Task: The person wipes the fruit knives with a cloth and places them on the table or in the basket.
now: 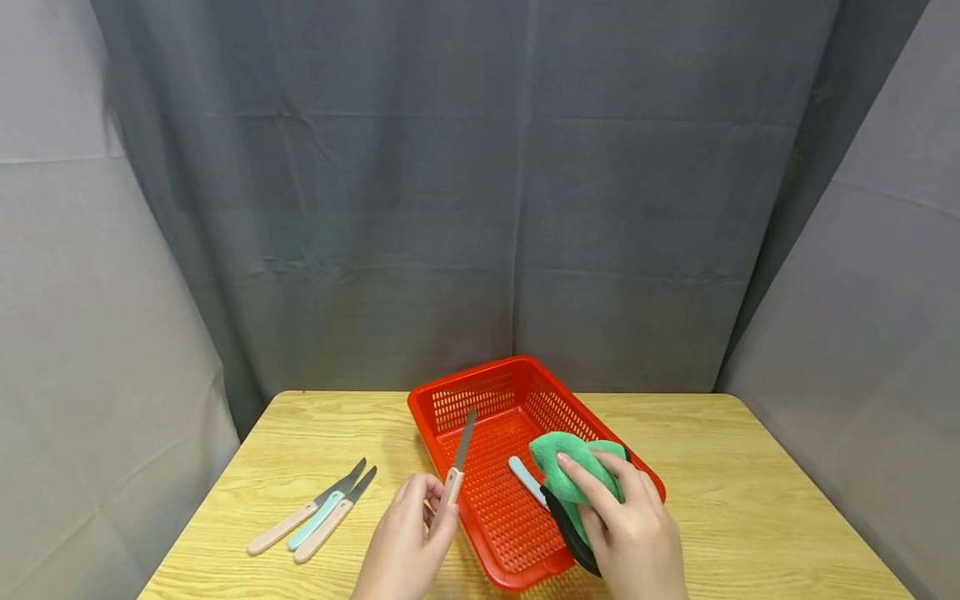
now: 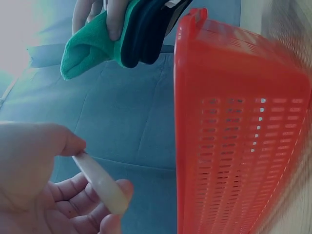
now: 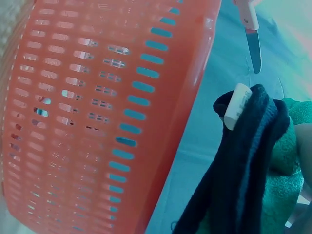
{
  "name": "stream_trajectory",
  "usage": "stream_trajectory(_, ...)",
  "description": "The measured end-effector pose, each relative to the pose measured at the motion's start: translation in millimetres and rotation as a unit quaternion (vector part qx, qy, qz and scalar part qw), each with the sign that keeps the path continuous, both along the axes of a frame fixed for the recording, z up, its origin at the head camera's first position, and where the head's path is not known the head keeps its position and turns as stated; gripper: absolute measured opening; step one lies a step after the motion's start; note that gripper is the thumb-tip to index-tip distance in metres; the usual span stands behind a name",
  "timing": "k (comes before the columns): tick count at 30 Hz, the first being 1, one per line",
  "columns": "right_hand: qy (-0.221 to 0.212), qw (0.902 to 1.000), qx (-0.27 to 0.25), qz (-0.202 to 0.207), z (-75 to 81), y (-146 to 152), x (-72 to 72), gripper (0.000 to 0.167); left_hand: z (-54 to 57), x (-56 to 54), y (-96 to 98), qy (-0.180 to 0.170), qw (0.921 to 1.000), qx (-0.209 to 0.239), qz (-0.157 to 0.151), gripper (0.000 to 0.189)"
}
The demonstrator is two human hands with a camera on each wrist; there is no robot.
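Overall, grey curtains (image 1: 420,208) take up most of the head view, hanging behind and on both sides of a yellow wood-grain worktop (image 1: 750,483). On that worktop a red basket (image 1: 504,512) with slotted walls sits at an angle, one corner towards the back.

Next in size is a green cloth (image 1: 566,467) with black edging, bunched up above the basket's right side; in both wrist views it hangs apart from the rim. The right hand (image 1: 637,525) holds it, fingers curled over the folds and gripping them.

The left hand (image 1: 412,529), by the basket's left side, pinches the pale pink handle of a knife (image 1: 455,477) between thumb and fingers. This knife is raised, its blade pointing up and away from the person and, in the head view, overlapping the basket; the right wrist view shows its rounded tip apart from the cloth.

Left of the left hand, three knives (image 1: 324,531) lie close together on the worktop, a light blue handle between two pale pink ones, blades pointing away to the right. Inside the basket rests a light-blue handle (image 1: 527,481); the cloth hides what lies beyond it. Smallest is a white label (image 3: 238,107) on the cloth's black edging.
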State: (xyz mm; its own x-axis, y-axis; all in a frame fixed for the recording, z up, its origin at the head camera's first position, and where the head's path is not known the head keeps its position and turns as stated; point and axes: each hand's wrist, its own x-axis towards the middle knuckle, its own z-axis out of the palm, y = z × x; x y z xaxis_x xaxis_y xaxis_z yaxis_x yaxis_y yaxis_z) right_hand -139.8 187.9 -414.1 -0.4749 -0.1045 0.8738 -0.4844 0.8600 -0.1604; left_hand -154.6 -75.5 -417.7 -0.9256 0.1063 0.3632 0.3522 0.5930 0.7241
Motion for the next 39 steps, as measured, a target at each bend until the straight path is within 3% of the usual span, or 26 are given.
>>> stream_trajectory(3,-0.002,0.9999,0.01,0.007,2.4,-1,-1.9,0.056,1.0,-1.4,1.5,0.001,1.0,-0.005,-0.003,0.014)
stream_trajectory(6,0.003,0.9995,0.029,0.011,5.2,-4,-3.9,0.037,2.0,-3.1,3.9,0.004,0.9999,-0.013,-0.004,0.014)
stream_trajectory(9,0.009,0.9985,0.052,0.014,7.8,-8,-5.8,0.041,1.9,-4.5,7.7,0.021,0.9996,-0.021,0.002,0.015)
stream_trajectory(16,-0.02,0.9964,0.077,0.029,10.0,-16,-6.8,0.047,-2.0,-6.6,17.3,0.106,0.9933,-0.043,0.014,0.02)
stream_trajectory(19,-0.028,0.9949,0.087,0.045,9.4,-19,-8.0,0.045,-4.6,-8.0,20.0,0.115,0.9918,-0.055,0.012,0.022)
stream_trajectory(21,-0.033,0.9937,0.095,0.048,8.7,-21,-8.5,0.035,-6.2,-8.4,21.3,0.117,0.991,-0.064,0.011,0.022)
stream_trajectory(22,-0.03,0.9933,0.101,0.048,8.3,-22,-8.7,0.04,-7.2,-8.6,21.8,0.121,0.9903,-0.068,0.011,0.023)
stream_trajectory(26,-0.018,0.9917,0.122,0.036,6.4,-27,-8.8,0.086,-10.6,-9.0,24.2,0.146,0.986,-0.079,0.018,0.025)
stream_trajectory(34,0.005,0.991,0.13,0.029,2.2,-32,-10.4,0.082,-13.8,-7.2,26.3,0.16,0.9816,-0.077,0.071,0.031)
stream_trajectory(39,0.007,0.9915,0.127,0.026,1.5,-32,-12.3,0.081,-14.5,-6.7,24.9,0.181,0.9782,-0.065,0.078,0.033)
